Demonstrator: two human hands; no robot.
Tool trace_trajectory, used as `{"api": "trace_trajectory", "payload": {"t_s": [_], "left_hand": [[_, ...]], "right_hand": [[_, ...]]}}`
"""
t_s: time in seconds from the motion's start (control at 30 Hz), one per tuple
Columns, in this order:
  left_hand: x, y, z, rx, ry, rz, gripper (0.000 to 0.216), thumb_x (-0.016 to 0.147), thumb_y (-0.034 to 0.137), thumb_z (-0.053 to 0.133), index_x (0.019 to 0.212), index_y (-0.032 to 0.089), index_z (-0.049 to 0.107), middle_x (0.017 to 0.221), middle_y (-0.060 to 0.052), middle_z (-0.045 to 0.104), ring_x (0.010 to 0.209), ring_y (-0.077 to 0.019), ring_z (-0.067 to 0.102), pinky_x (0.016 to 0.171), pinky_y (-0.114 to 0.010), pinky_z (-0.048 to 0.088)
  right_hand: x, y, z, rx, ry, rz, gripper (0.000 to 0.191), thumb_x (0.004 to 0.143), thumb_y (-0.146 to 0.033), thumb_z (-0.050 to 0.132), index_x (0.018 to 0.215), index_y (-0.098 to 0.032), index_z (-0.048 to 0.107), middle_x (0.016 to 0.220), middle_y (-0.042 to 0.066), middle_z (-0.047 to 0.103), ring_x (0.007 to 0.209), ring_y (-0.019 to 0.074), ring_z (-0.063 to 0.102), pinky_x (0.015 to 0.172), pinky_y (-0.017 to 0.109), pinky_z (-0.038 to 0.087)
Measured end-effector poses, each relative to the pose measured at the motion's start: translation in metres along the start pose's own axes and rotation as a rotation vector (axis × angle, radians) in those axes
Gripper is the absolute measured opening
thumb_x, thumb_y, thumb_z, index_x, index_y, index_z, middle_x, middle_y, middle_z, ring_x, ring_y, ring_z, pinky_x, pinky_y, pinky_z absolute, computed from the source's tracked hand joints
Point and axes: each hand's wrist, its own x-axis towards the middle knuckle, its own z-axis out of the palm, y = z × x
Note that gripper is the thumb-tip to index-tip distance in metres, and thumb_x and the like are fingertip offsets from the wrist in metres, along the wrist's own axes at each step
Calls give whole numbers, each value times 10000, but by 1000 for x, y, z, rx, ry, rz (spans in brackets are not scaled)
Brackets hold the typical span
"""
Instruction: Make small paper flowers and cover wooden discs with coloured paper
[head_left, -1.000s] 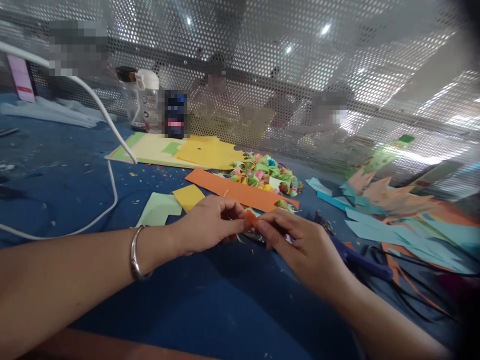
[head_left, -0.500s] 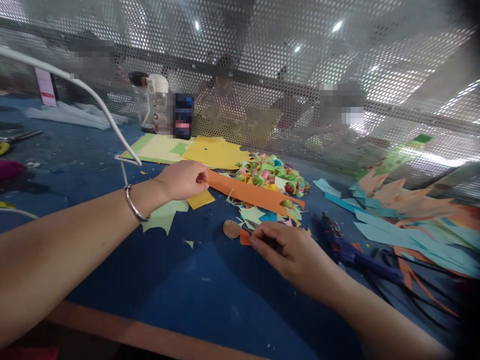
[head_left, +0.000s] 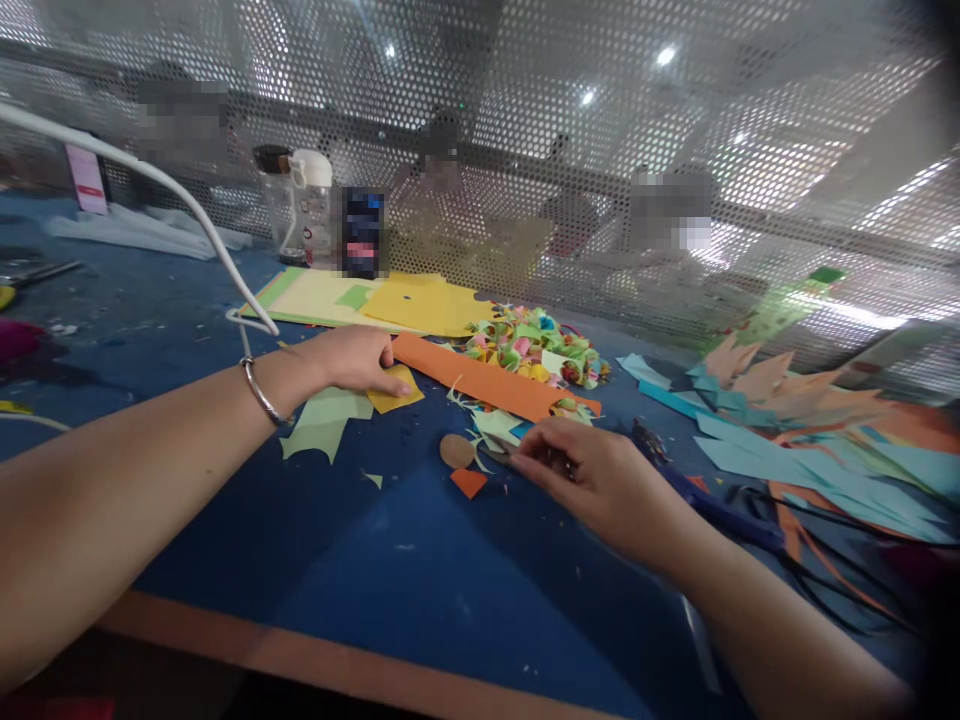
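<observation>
My left hand [head_left: 349, 358] rests on the blue table [head_left: 420, 600], fingers curled at the near end of a long orange paper strip [head_left: 487, 380]. Its thumb lies on a small yellow paper piece [head_left: 397, 398]. My right hand [head_left: 592, 478] is closed, pinching something thin and dark that I cannot make out. Just left of its fingertips lie a small orange paper scrap [head_left: 469, 482] and a round brown paper piece [head_left: 455, 450], both loose on the table.
Behind the strip are a heap of coloured folded paper bits [head_left: 536, 348] and yellow sheets [head_left: 420, 305]. A pale green cutting [head_left: 326, 420], a bottle [head_left: 300, 205] and a white cable [head_left: 187, 210] are at left. Teal and orange cuttings [head_left: 787, 440] and a dark tool [head_left: 675, 480] lie right. People sit behind a perforated screen [head_left: 525, 120].
A second ago both hands pinched the small orange scrap together. My left hand reached to the orange strip and drew it left. My right hand has let the scrap go onto the table.
</observation>
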Motion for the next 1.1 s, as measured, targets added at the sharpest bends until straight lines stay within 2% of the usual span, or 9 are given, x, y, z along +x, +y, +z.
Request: {"api": "trace_trajectory", "payload": {"t_s": [0.13, 0.23, 0.33, 0.4, 0.47, 0.7, 0.9, 1.0, 1.1], "left_hand": [[-2, 3, -2, -75, -13, 11, 337, 574, 449, 813, 505, 205, 591, 449, 10, 498, 442, -127, 379, 563, -311, 195], [-2, 4, -1, -114, 10, 52, 302, 556, 347, 820, 492, 201, 564, 463, 24, 505, 451, -110, 382, 545, -295, 212], [-2, 6, 1, -332, 27, 70, 258, 526, 271, 834, 636, 190, 615, 606, 5, 600, 541, -130, 480, 558, -273, 289], [-5, 11, 5, -559, 27, 65, 333, 534, 259, 837, 790, 175, 641, 740, -18, 646, 634, -152, 550, 595, -270, 357], [-9, 19, 8, -707, 29, 71, 377, 561, 261, 836, 861, 169, 626, 807, -15, 634, 690, -152, 569, 625, -266, 393], [-26, 53, 25, -1063, -1, 125, 459, 532, 176, 866, 716, 195, 446, 693, 61, 488, 632, -94, 476, 586, -232, 374], [-38, 67, 34, -1220, -37, 109, 500, 555, 151, 860, 705, 206, 386, 685, 75, 485, 646, -89, 495, 601, -230, 419], [-44, 73, 36, -1309, -74, 61, 492, 551, 119, 866, 742, 194, 419, 716, 72, 530, 668, -88, 532, 641, -240, 465], [-50, 78, 37, -1394, -130, 22, 473, 567, 73, 855, 896, 174, 531, 844, 21, 648, 755, -121, 623, 717, -274, 513]], "right_hand": [[-1, 11, -5, -98, -24, -26, 164, 893, -356, 593, 862, -206, 653, 762, 19, 631, 612, 143, 551, 571, 274, 418], [-1, 14, -6, -163, -69, -49, 140, 904, -309, 574, 857, -203, 654, 838, 44, 620, 678, 161, 564, 621, 299, 434], [-1, 15, -6, -176, -81, -94, 163, 931, -276, 524, 837, -198, 633, 856, 58, 604, 763, 193, 569, 700, 344, 453], [-1, 13, -7, -156, -56, -143, 167, 941, -273, 510, 833, -198, 613, 868, 63, 603, 810, 207, 568, 740, 364, 455], [-1, 11, -9, -112, -26, -159, 165, 950, -278, 498, 840, -200, 593, 875, 62, 609, 815, 203, 568, 746, 363, 458], [-3, 5, -13, 146, 4, -41, 229, 974, -397, 480, 854, -215, 549, 861, 36, 632, 736, 158, 575, 633, 290, 464], [-2, 0, -9, 499, 26, 54, 259, 965, -449, 486, 934, -196, 536, 698, 2, 609, 572, 124, 576, 509, 243, 464], [-2, -2, -7, 612, 61, 115, 277, 962, -445, 486, 1063, -189, 517, 675, -14, 605, 478, 102, 512, 420, 215, 412], [-2, -6, -6, 639, 80, 165, 375, 953, -462, 496, 1186, -169, 500, 630, -33, 577, 431, 94, 454, 380, 208, 367]]}}
